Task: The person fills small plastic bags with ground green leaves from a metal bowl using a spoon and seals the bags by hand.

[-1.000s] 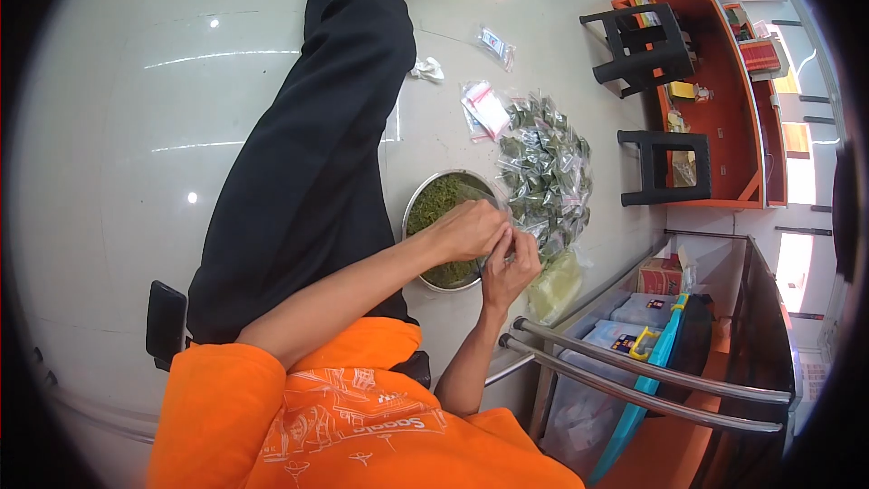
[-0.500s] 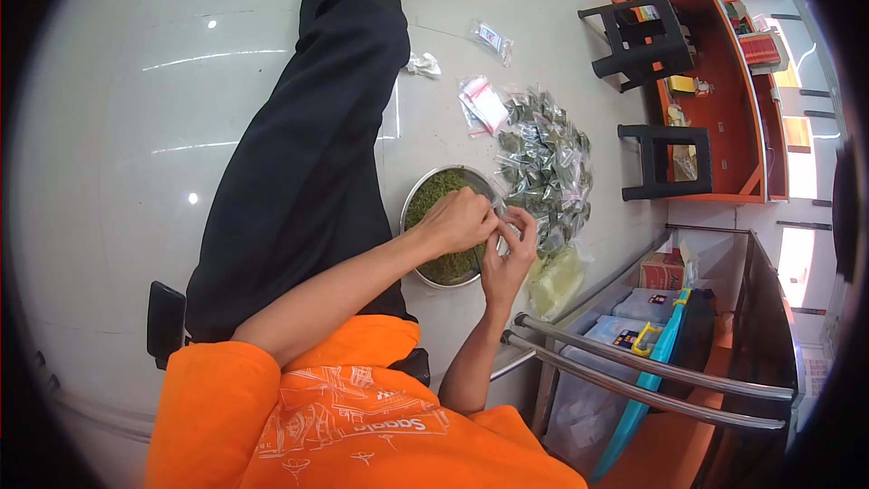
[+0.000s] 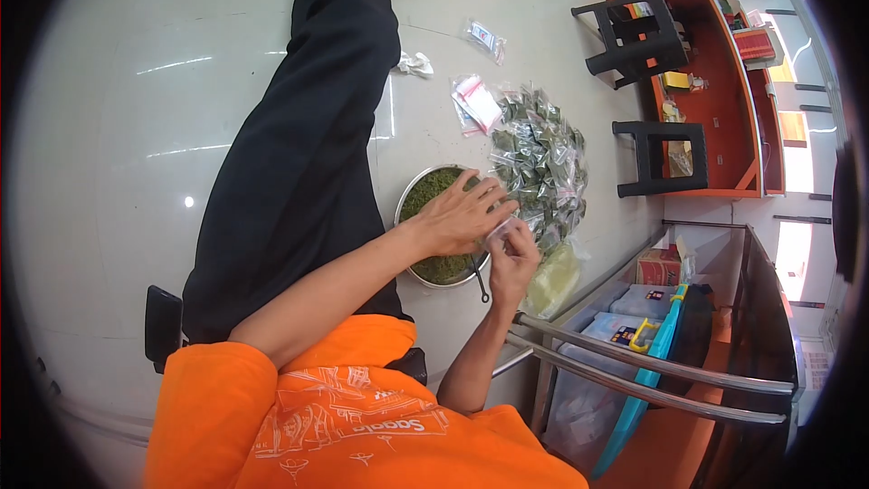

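My left hand (image 3: pixel 462 215) hangs over a round metal bowl (image 3: pixel 399 208) of green shredded material (image 3: pixel 433 186), its fingers spread apart. Just beside it, my right hand (image 3: pixel 512 252) is closed in a pinch on a small clear plastic bag (image 3: pixel 500 232). The left thumb is hidden, so contact with the bag cannot be made out. A thin dark handle (image 3: pixel 480 279) sticks out over the bowl's near rim. Right of the bowl lies a pile of filled clear bags (image 3: pixel 543 158), with a yellowish-green bag (image 3: pixel 553 281) at its near end.
Flat empty bags (image 3: pixel 476 106), another packet (image 3: pixel 485 40) and a crumpled white tissue (image 3: pixel 415 64) lie on the floor. My outstretched leg (image 3: pixel 308 118) is on the left. Two black stools (image 3: pixel 665 158) stand by an orange shelf (image 3: pixel 724 118). Metal rails (image 3: pixel 652 371) are at lower right.
My left hand has opened its fingers and spread them over the bowl, after being pinched close to my right hand. More of the dark handle shows. The view has shifted slightly.
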`<state>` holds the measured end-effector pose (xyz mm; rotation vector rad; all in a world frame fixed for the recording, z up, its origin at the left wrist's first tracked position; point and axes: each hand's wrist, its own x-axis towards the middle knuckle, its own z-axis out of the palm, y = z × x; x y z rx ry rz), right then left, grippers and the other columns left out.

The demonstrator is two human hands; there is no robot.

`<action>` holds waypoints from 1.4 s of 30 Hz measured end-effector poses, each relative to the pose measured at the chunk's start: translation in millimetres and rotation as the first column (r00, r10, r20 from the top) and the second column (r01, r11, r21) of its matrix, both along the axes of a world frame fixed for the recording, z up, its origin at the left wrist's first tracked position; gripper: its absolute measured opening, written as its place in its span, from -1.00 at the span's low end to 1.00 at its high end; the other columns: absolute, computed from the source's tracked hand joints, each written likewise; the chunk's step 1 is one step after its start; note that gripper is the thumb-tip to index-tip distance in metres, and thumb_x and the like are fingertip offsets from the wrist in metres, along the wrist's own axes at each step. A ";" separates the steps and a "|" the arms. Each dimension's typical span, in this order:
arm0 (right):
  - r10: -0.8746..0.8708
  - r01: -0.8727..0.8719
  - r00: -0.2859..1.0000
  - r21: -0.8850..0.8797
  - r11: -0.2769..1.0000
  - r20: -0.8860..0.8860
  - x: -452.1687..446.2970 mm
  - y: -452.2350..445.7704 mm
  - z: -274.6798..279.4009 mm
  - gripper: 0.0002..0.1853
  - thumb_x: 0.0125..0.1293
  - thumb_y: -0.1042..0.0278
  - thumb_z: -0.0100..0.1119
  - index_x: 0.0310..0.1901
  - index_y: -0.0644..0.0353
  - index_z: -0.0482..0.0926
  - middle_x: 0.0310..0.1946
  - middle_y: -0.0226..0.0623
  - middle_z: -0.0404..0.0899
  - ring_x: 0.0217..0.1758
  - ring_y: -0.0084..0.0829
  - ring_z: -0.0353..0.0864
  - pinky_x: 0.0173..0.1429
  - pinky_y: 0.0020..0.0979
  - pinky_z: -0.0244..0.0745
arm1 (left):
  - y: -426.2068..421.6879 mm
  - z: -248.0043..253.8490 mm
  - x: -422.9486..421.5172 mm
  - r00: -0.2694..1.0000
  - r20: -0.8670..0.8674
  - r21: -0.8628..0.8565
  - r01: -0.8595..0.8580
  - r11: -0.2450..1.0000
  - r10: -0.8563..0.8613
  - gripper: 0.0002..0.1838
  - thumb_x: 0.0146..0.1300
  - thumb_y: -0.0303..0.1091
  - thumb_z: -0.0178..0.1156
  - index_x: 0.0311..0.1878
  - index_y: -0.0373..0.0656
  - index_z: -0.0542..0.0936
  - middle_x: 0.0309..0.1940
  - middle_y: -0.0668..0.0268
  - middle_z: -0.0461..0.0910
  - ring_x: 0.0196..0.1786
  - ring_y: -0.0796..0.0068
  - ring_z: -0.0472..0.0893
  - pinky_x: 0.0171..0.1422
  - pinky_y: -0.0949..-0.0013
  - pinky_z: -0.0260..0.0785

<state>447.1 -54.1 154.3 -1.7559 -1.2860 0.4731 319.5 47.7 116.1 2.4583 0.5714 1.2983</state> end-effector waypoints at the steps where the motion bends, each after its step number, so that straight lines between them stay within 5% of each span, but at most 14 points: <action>1: 0.051 -0.050 0.998 -0.020 0.999 0.029 -3.7 0.5 -1.7 -0.82 0.17 0.76 0.23 -0.17 0.47 0.66 -0.17 -0.36 0.53 -0.06 -0.56 0.50 0.00 -0.58 0.39 | 0.2 -1.4 1.7 0.999 -0.020 -0.038 0.046 0.998 -0.046 -0.56 0.09 -0.25 0.35 0.05 -0.10 0.52 -0.17 0.37 0.54 0.05 0.35 0.54 0.25 0.10 0.29; 5: 0.029 -0.030 0.999 -0.045 0.999 -0.030 -16.3 2.5 1.9 -0.80 0.13 0.77 0.27 -0.17 0.46 0.66 -0.10 -0.37 0.46 0.00 -0.55 0.45 0.08 -0.57 0.35 | -1.2 -2.2 0.7 0.987 -0.143 -0.080 0.061 0.995 -0.072 -0.69 0.15 -0.32 0.26 -0.01 -0.10 0.55 -0.31 0.40 0.54 -0.08 0.44 0.58 0.17 0.19 0.36; 14: -0.057 0.061 0.916 -0.001 0.998 -0.396 -17.5 2.9 -3.8 -0.75 0.13 0.77 0.26 -0.12 0.46 0.69 0.18 -0.30 0.37 0.27 -0.45 0.41 0.34 -0.42 0.33 | -3.6 1.3 1.2 0.999 -0.022 0.144 -0.023 0.989 0.027 -0.86 0.14 -0.31 0.26 -0.25 -0.08 0.57 -0.31 0.41 0.60 -0.16 0.44 0.62 0.02 0.24 0.44; 17: -0.075 0.071 0.860 -0.026 0.997 -0.504 -3.7 -1.8 -14.1 -0.69 0.10 0.79 0.25 -0.08 0.43 0.69 0.31 -0.28 0.32 0.39 -0.40 0.35 0.42 -0.36 0.30 | -5.6 1.0 3.0 1.000 0.019 0.147 -0.009 0.989 0.007 -0.85 0.12 -0.31 0.27 -0.26 -0.08 0.57 -0.33 0.40 0.60 -0.18 0.45 0.61 0.01 0.24 0.44; 19: -0.053 0.042 0.681 -0.034 0.999 -0.731 -1.8 -4.2 -17.1 -0.64 0.10 0.80 0.24 -0.02 0.43 0.67 0.40 -0.25 0.27 0.46 -0.36 0.29 0.50 -0.32 0.24 | -5.9 0.2 3.6 1.000 0.028 0.153 -0.015 0.988 0.011 -0.85 0.11 -0.31 0.27 -0.27 -0.08 0.57 -0.34 0.41 0.59 -0.19 0.45 0.61 0.00 0.24 0.44; 22: -0.082 0.079 0.849 -0.028 0.996 -0.522 -21.9 2.3 -7.7 -0.65 0.14 0.75 0.22 0.00 0.44 0.66 0.44 -0.22 0.26 0.51 -0.33 0.24 0.52 -0.31 0.19 | -3.0 -0.5 2.9 1.000 0.030 0.166 -0.013 0.986 0.008 -0.86 0.09 -0.31 0.27 -0.29 -0.08 0.57 -0.36 0.41 0.58 -0.19 0.46 0.61 -0.01 0.25 0.44; 26: -0.085 0.076 0.867 -0.038 0.996 -0.491 -20.6 0.1 -6.5 -0.63 0.14 0.74 0.23 0.04 0.45 0.65 0.48 -0.22 0.22 0.53 -0.34 0.22 0.52 -0.32 0.20 | -3.3 1.6 1.9 0.999 0.033 0.191 -0.034 0.981 0.029 -0.87 0.08 -0.32 0.27 -0.30 -0.07 0.57 -0.38 0.42 0.56 -0.20 0.47 0.60 -0.02 0.27 0.43; 28: -0.071 0.114 0.610 -0.001 0.993 -0.789 -17.9 -2.7 -7.1 -0.61 0.10 0.76 0.26 0.03 0.44 0.66 0.51 -0.24 0.16 0.52 -0.34 0.23 0.50 -0.31 0.23 | -2.6 0.1 2.3 0.999 0.033 0.176 -0.015 0.984 0.009 -0.87 0.09 -0.32 0.27 -0.30 -0.07 0.57 -0.37 0.42 0.56 -0.20 0.46 0.60 -0.01 0.27 0.43; 29: -0.074 0.117 0.609 -0.003 0.993 -0.789 -14.3 -4.4 -9.8 -0.61 0.10 0.76 0.26 0.03 0.44 0.66 0.51 -0.24 0.16 0.52 -0.34 0.23 0.50 -0.31 0.23 | -3.0 -1.2 3.3 0.999 0.035 0.160 0.005 0.987 -0.011 -0.87 0.09 -0.31 0.26 -0.29 -0.07 0.57 -0.37 0.42 0.56 -0.20 0.46 0.60 -0.01 0.27 0.42; 32: -0.050 0.019 0.791 -0.058 0.998 -0.610 -5.4 -5.7 -12.4 -0.65 0.13 0.72 0.27 0.00 0.39 0.69 0.51 -0.22 0.18 0.51 -0.28 0.24 0.46 -0.28 0.27 | -2.6 -4.1 3.8 0.999 -0.008 0.176 0.042 0.983 -0.042 -0.85 0.10 -0.31 0.26 -0.26 -0.07 0.57 -0.37 0.42 0.54 -0.20 0.46 0.60 -0.01 0.27 0.41; 34: 0.077 -0.088 0.987 -0.069 0.994 -0.144 -4.0 -5.0 -7.3 -0.69 0.16 0.69 0.22 -0.04 0.32 0.72 0.49 -0.15 0.20 0.50 -0.16 0.27 0.41 -0.22 0.32 | -4.2 -4.6 3.4 0.998 -0.030 0.164 0.054 0.985 -0.050 -0.85 0.11 -0.31 0.26 -0.25 -0.06 0.56 -0.38 0.43 0.54 -0.19 0.47 0.60 -0.01 0.28 0.41; 37: 0.061 -0.060 0.997 -0.016 0.998 0.053 -5.9 -1.9 -4.6 -0.66 0.09 0.73 0.18 -0.08 0.27 0.72 0.50 -0.11 0.16 0.48 -0.04 0.27 0.38 -0.15 0.35 | -6.4 -3.8 5.3 0.996 -0.063 0.163 0.073 0.984 -0.063 -0.84 0.12 -0.31 0.25 -0.22 -0.05 0.56 -0.38 0.44 0.53 -0.18 0.47 0.59 0.00 0.28 0.40; 42: 0.051 -0.051 0.996 -0.004 0.999 0.077 -16.1 5.5 -0.6 -0.60 -0.02 0.77 0.16 -0.10 0.26 0.71 0.55 -0.10 0.05 0.50 0.03 0.24 0.39 -0.08 0.37 | -9.9 -8.2 7.3 0.988 -0.127 0.179 0.106 0.978 -0.084 -0.82 0.12 -0.30 0.25 -0.19 -0.04 0.56 -0.36 0.44 0.53 -0.16 0.47 0.59 0.02 0.29 0.39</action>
